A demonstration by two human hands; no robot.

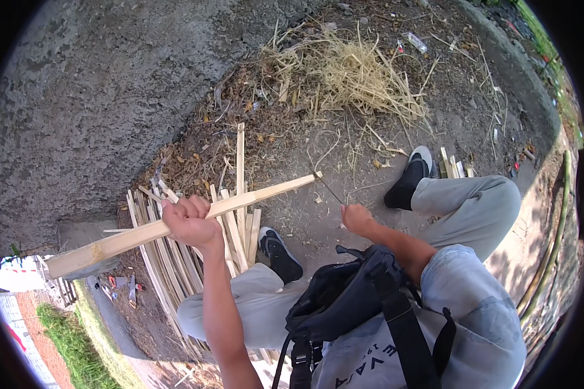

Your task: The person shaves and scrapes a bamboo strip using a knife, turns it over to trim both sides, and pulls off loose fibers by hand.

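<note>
My left hand (192, 223) is wrapped round a long pale split-bamboo slat (266, 194), which slants across in front of me. Its wider end lies at the far left, its narrower end near the middle. My right hand (357, 221) is closed on a thin dark knife (331, 190), whose handle is hidden in the fist. The knife's blade crosses the narrow end of the slat and appears to touch it. Just below my left hand, several loose pale slats (172, 259) lie beside my left shoe (280, 256).
A heap of curly shavings (357, 74) lies ahead on the dirt. Rough concrete (97, 117) rises at the left. Short slats (457, 170) lie beyond my right shoe (409, 178). A saw (132, 292) is at lower left, a clear plastic bottle (416, 43) at the top. A black bag (344, 292) hangs at my front.
</note>
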